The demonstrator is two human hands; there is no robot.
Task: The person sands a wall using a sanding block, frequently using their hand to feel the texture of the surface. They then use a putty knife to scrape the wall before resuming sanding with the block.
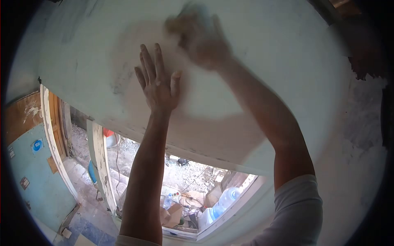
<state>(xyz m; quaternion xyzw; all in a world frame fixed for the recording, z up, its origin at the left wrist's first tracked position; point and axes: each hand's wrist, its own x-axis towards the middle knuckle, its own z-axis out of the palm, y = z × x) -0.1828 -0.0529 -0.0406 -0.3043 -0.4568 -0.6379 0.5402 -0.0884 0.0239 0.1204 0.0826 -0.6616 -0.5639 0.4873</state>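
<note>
My left hand (158,84) lies with fingers spread against a pale, whitish-green painted panel (283,53) above me, and holds nothing. Dust whitens its fingertips. Higher up and to the right, my right hand (205,47) is at the same panel, smeared by motion. Its fingers look curled around something tan and greyish, too blurred to name. Dark scuffs and rubbed patches mark the panel near the left hand.
Below the panel, a white-framed opening shows rubble outside, a large clear water bottle (230,197), a power strip (174,194) and tangled cords. At left stand a peeling white post (100,160) and a light-blue board (41,180) with stickers.
</note>
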